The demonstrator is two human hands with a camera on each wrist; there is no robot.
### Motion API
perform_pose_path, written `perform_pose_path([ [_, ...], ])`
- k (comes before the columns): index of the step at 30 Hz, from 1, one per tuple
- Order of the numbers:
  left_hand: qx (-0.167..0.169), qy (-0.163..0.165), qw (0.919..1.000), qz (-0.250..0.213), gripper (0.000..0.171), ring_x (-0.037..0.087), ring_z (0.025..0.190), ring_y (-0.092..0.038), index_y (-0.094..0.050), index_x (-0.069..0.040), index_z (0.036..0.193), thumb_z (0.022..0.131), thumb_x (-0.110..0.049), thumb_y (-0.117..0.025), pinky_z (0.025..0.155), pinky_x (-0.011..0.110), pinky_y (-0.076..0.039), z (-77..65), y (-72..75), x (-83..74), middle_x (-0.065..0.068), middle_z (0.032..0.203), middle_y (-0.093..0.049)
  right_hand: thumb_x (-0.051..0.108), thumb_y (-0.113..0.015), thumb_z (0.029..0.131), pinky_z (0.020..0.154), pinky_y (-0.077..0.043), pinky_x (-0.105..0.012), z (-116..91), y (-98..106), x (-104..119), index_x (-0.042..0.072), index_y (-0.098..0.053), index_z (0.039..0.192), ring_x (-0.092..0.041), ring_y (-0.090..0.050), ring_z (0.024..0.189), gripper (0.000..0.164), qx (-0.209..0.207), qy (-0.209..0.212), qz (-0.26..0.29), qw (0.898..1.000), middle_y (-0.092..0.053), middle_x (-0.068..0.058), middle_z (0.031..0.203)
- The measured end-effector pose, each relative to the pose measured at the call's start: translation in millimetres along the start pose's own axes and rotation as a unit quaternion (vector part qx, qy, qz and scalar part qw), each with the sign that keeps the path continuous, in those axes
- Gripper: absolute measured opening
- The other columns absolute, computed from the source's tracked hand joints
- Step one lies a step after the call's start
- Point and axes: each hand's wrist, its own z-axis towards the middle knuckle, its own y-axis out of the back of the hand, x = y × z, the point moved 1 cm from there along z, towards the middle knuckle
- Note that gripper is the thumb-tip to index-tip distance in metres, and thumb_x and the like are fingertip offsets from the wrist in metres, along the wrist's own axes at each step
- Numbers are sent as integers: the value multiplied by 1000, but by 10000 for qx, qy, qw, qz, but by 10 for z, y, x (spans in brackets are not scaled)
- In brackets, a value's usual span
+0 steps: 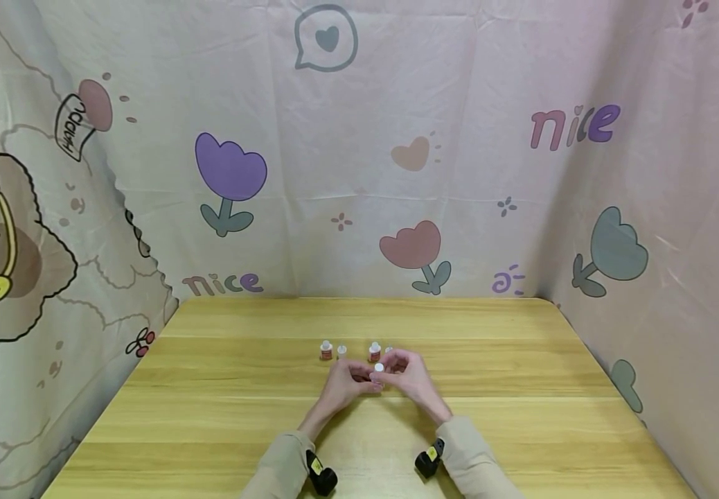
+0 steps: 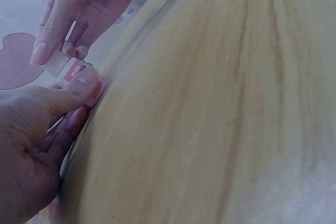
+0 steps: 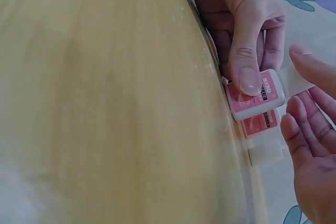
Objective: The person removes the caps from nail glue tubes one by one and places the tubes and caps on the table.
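My left hand (image 1: pixel 345 384) holds a small white glue bottle (image 3: pixel 254 98) by its body, the thumb across the pink label. My right hand (image 1: pixel 412 378) has its thumb and fingers at the white cap (image 3: pixel 295 81) on that bottle, pinching it. The bottle is tilted just above the table in both wrist views. In the left wrist view the same cap (image 2: pixel 54 64) sits between the right hand's fingers. Behind it in the right wrist view stands another pink-labelled bottle (image 3: pixel 262 123), partly covered, with a loose white cap (image 3: pixel 265 152) beside it.
Beyond my hands stand two small bottles, one at the left (image 1: pixel 326 351) and one at the right (image 1: pixel 375 352). A small whitish cap (image 1: pixel 342 351) stands by the left bottle; another (image 1: pixel 388 349) is partly hidden by my right hand. A printed curtain (image 1: pixel 334 173) hangs behind the wooden table (image 1: pixel 241 388).
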Motion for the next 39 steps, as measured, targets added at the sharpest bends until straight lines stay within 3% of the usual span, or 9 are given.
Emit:
perform_pose_path([
  [6, 110, -12, 9999, 21, 18, 2, 74, -71, -78, -1, 93, 78, -7, -85, 71, 19, -57, -6, 8, -15, 16, 89, -78, 6, -85, 78, 64, -48, -18, 4, -9, 6, -2, -70, 90, -4, -58, 69, 21, -77, 279, -95, 9995, -70, -11, 79],
  [18, 250, 52, 9997, 3, 14, 4, 74, -71, -78, -4, 92, 80, -6, -83, 71, 18, -55, -9, 18, -21, 14, 88, -79, 5, -84, 79, 66, -51, -18, 8, -11, -2, 1, -74, 92, -3, -61, 71, 16, 61, 478, -253, 9985, -72, -20, 86],
  [24, 271, 39, 9996, 9, 13, 14, 76, -72, -79, -7, 90, 78, -6, -84, 71, 19, -54, -21, 32, -20, 13, 86, -78, 1, -82, 80, 70, -54, -21, 3, -29, 20, -4, -73, 92, -2, -62, 73, 16, 139, 686, -284, 9971, -72, -24, 89],
  [27, 199, 67, 9998, -35, 14, 15, 75, -71, -78, -7, 89, 77, -5, -85, 70, 20, -54, -29, 28, -16, 13, 85, -78, 3, -83, 79, 72, -55, -23, 0, -31, 11, 0, -74, 91, -2, -63, 74, 15, 133, 743, -314, 9967, -73, -20, 89],
  [33, 38, 59, 10000, -31, 13, 23, 75, -73, -77, -1, 89, 77, 2, -82, 68, 18, -54, -34, -1, -22, 19, 85, -77, 9, -85, 79, 71, -53, -20, -10, -18, 40, 3, -70, 92, -4, -62, 73, 21, 110, 444, -346, 9984, -71, -15, 86],
  [39, 60, -33, 9999, -90, 12, 30, 76, -74, -76, 2, 89, 78, 4, -81, 67, 18, -54, -94, 47, -257, 22, 86, -77, 11, -87, 77, 68, -52, -19, 9, -21, 58, 4, -70, 85, -3, -60, 71, 21, -11, 613, -569, 9965, -70, -13, 80],
])
